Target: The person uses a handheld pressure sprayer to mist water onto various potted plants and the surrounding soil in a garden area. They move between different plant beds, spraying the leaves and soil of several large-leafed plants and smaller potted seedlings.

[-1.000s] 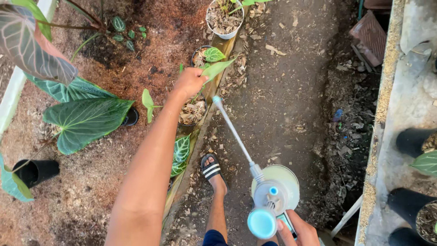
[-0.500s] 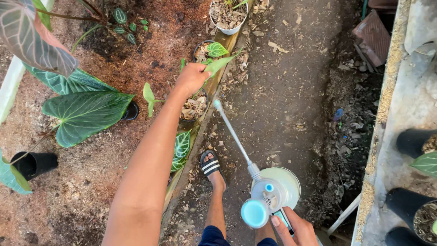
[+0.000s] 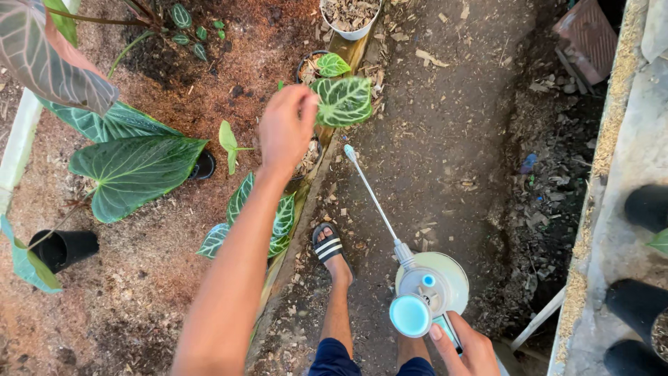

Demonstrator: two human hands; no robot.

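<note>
My left hand reaches out over the bed's wooden edge and pinches a veined green leaf of a small potted plant. My right hand grips the handle of a white and light-blue pressure sprayer held low at the bottom right. Its long thin wand points up toward the held leaf, the nozzle just below it. My sandalled foot stands on the dirt path between the two hands.
Large veined leaves and a black pot fill the mulch bed on the left. A white pot of wood chips stands at the top. Black pots line a concrete ledge on the right, debris beside it.
My left hand has closed on the green leaf and turned it up flat. The sprayer has stayed low at the right with its wand still aimed toward the plant.
</note>
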